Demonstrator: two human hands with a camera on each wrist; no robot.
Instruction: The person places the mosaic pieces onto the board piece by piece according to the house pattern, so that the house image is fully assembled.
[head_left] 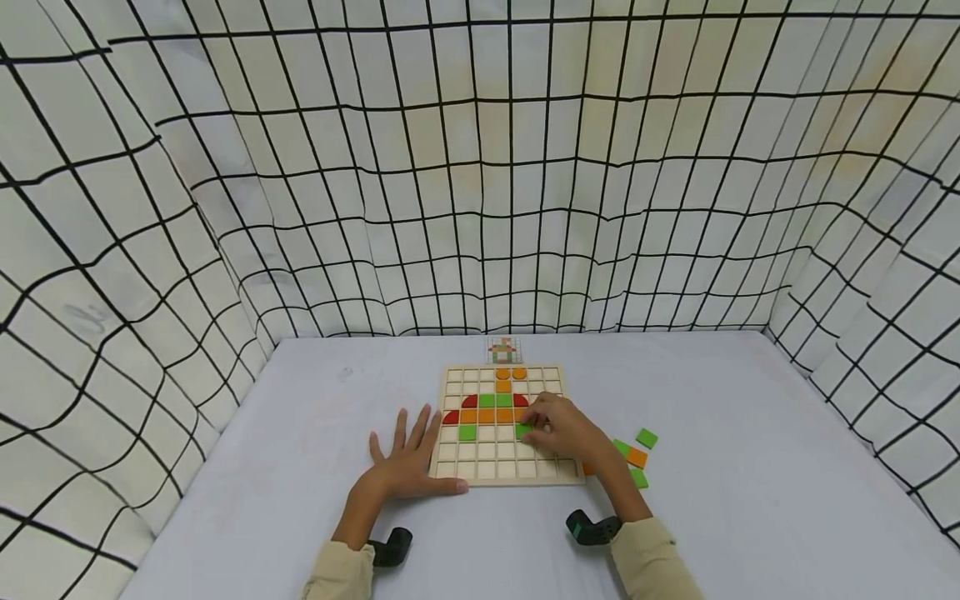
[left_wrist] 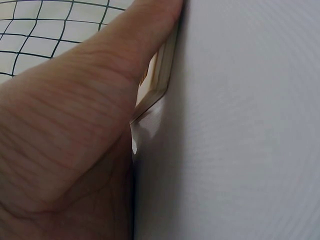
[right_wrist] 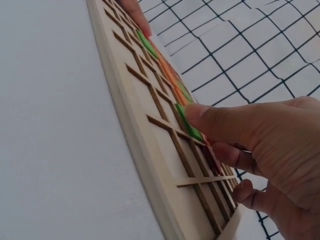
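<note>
A pale wooden grid board lies on the white table with coloured pieces in its cells. My right hand pinches a green square tile between thumb and fingers, low in a cell below the orange row. Another green tile sits to its left in the same row. Above are red curved pieces, green squares and orange round pieces. My left hand rests flat with spread fingers at the board's left side, its thumb along the near left corner.
Loose green and orange tiles lie right of the board, partly behind the right forearm. A small patterned card lies beyond the far edge. Black devices sit at both wrists. A black-lined white wall encloses the table.
</note>
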